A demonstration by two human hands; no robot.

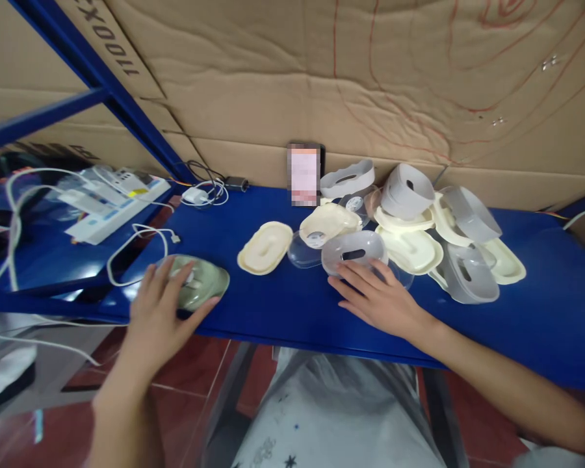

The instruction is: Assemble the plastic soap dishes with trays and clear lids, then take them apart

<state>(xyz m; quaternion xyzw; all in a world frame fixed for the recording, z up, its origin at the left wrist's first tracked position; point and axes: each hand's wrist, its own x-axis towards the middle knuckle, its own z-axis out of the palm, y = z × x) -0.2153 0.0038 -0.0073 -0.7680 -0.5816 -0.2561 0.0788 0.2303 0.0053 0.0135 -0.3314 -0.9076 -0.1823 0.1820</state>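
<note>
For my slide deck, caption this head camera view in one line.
Left hand rests on a green lid, right hand touches a grey lid beside a pile of lids on a blue table.

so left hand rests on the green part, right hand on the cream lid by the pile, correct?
Not quite. In the head view the right hand touches a grey part at the front of the pile, not a cream lid, which lies untouched. The left hand does rest on the green part.

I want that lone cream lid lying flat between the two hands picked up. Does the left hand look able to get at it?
Probably yes. The cream lid lies alone on bare blue table, just beyond the left hand, which rests on a green piece. Nothing stands between them.
</note>
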